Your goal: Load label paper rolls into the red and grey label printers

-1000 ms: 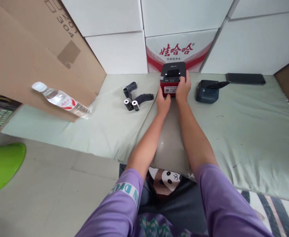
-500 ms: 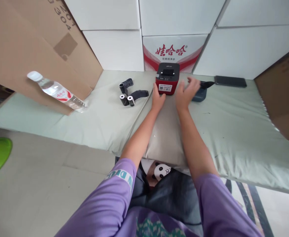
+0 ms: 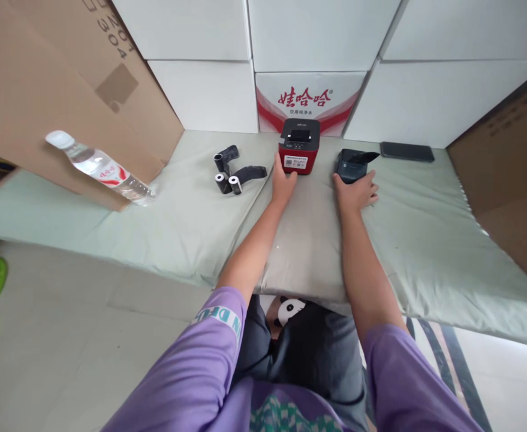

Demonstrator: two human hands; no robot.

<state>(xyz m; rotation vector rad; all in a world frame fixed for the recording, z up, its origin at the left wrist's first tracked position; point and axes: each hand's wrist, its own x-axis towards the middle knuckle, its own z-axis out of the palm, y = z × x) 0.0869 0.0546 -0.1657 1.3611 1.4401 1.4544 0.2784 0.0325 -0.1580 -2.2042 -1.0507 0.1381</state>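
Note:
A small red-and-black label printer (image 3: 300,147) stands upright against the back boxes, a white sticker on its front. My left hand (image 3: 283,185) grips its lower left corner, fingers along the side and thumb at the front. To the right sits a dark blue-black boxy device (image 3: 351,170) with a black strip sticking out of its top. My right hand (image 3: 357,192) is around the near end of that device, thumb at its left edge and fingers curled at its right. Several small black rolls (image 3: 223,183), some with loose tails, lie left of the printer.
A water bottle (image 3: 104,170) leans against a large cardboard box (image 3: 110,102) at the left. A black phone (image 3: 407,152) lies at the back right. White cartons (image 3: 200,96) line the rear of the cloth-covered surface (image 3: 177,240). Another brown box (image 3: 506,156) borders the right.
My right hand has moved from beside the printer to the right and taken hold of the dark device. My left hand stays at the printer. The camera view has shifted slightly.

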